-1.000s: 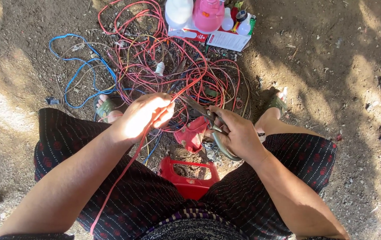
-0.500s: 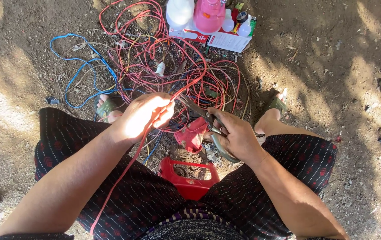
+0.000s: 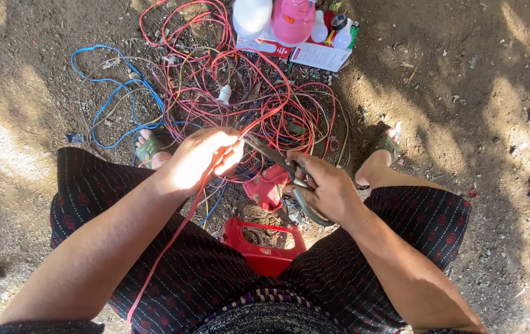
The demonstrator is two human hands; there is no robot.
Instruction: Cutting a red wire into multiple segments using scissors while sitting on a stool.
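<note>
My left hand pinches a red wire that runs down over my lap and up into a tangle of red wires on the dirt. My right hand grips a pair of scissors with dark green handles, their blades pointing toward the wire at my left fingertips. Both hands hover between my knees, above a low red plastic stool.
A blue wire loops at the left of the tangle. A white bottle, a pink container and a box of small items stand at the top. My sandalled feet rest on bare dirt.
Hardly anything has shifted; both hands keep the wire and scissors in almost the same place.
</note>
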